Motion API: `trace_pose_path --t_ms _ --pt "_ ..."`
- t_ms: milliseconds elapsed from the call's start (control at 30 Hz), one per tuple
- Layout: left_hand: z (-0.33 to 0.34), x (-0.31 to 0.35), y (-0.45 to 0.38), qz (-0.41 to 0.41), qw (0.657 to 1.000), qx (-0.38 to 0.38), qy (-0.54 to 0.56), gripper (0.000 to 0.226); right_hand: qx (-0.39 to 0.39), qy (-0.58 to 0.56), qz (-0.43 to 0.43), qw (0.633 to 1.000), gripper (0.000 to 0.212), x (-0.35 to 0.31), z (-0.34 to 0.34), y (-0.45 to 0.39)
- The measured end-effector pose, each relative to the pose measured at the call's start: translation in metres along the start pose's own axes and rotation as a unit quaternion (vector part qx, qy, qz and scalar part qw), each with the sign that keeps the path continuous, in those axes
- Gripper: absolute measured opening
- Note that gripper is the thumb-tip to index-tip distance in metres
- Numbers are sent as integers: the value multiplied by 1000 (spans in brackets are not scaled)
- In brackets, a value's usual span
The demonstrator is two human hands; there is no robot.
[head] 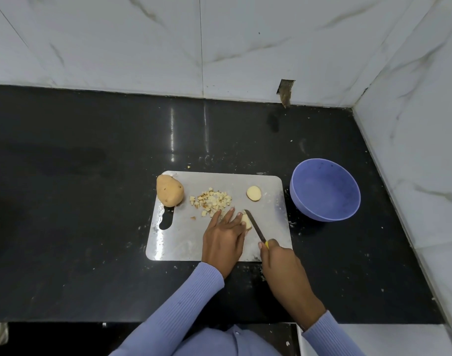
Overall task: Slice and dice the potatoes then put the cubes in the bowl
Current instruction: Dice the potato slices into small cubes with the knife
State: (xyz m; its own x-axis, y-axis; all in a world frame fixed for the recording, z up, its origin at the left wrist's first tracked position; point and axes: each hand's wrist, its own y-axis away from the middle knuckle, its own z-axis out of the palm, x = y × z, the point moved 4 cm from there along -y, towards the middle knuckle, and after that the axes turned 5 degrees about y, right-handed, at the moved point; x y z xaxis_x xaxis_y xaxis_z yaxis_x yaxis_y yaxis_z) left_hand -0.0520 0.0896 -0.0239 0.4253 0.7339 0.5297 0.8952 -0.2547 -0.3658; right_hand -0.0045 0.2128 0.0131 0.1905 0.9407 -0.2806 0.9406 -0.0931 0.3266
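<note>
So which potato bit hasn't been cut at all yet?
The whole potato at the board's far left corner. It still has all its brown skin, unlike the round slice, the pile of cubes, and the piece under the left hand.

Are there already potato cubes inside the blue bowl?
No, the blue bowl shows only its bare inside; the cubes lie on the cutting board.
</note>
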Motion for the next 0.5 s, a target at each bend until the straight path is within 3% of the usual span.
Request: trace_pose_path --t_ms 67,500 --pt "2 -1 -1 1 1000 3 8 7 -7 4 4 1000 35 -4 3 -5" --pt "2 0 -4 -14 999 5 38 11 -40 48 16 998 34 -1 11 6"
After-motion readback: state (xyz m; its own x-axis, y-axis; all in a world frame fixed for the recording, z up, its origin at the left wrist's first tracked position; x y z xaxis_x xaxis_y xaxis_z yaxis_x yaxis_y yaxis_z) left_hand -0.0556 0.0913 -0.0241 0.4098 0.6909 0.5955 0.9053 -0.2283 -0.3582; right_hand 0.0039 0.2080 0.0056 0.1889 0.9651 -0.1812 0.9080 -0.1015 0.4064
